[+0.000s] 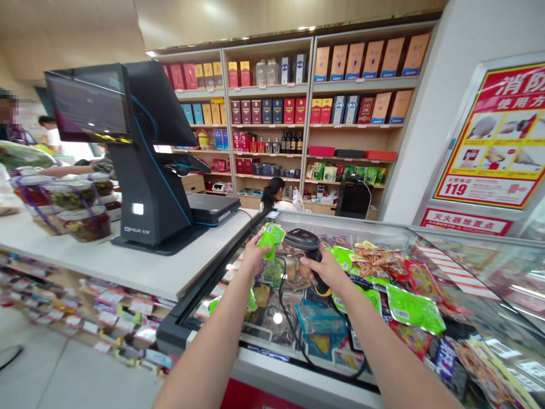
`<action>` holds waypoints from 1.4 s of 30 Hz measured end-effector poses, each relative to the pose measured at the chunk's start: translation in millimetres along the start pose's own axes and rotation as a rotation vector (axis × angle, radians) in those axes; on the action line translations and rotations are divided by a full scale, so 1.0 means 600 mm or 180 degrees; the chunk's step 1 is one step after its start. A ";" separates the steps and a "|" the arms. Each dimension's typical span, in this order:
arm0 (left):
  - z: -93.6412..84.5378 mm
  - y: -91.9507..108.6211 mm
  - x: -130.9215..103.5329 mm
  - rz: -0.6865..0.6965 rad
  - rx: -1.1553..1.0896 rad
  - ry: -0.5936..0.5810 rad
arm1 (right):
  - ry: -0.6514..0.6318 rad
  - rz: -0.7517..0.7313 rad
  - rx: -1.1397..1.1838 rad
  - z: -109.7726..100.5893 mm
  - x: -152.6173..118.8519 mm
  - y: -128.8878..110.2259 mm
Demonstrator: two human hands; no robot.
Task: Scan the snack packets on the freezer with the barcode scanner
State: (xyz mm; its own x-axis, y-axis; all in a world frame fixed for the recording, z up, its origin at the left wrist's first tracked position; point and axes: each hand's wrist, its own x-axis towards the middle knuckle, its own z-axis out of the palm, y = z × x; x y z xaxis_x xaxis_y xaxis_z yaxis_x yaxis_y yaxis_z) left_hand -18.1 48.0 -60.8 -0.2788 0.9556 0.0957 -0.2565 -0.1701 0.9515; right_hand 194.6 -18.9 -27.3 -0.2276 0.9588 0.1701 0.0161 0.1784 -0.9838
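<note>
Between the fingers of my left hand (254,254) is a bright green snack packet (272,237), held up over the glass-topped freezer (279,355). My right hand (327,268) is wrapped round the handle of a black barcode scanner (301,240), whose head points left toward the packet. A black cable (283,307) runs from the scanner across the glass. To the right of my right hand lies a pile of snack packets, among them a larger green packet (415,309) and a red packet (422,279).
On the white counter (170,272) at left stand a dark checkout terminal (149,187) and strapped jars (85,221). A seated person (273,193) is behind the freezer, before shelves (268,91) of boxed bottles. Snack racks (119,307) line the counter front.
</note>
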 end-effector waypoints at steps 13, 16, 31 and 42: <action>-0.006 -0.063 0.019 0.0365 -0.0020 0.0586 | 0.0521 0.0169 0.0043 0.004 -0.003 0.041; -0.016 -0.057 0.026 0.0487 0.0251 0.0838 | 0.0484 0.0171 -0.0070 0.007 0.001 0.046; -0.016 -0.049 0.030 0.0279 0.0378 0.1021 | 0.0139 0.0258 0.0005 0.009 0.003 0.051; -0.017 -0.060 0.035 0.0213 0.0135 0.0929 | 0.0191 0.0323 -0.0030 0.014 0.002 0.044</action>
State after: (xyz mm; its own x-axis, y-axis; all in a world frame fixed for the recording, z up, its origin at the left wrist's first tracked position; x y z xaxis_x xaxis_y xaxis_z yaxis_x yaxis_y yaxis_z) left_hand -24.5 71.6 -95.9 -0.5495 0.8320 0.0763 -0.1914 -0.2143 0.9578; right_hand 186.8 -15.1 -53.6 -0.1658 0.9834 0.0730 0.0453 0.0816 -0.9956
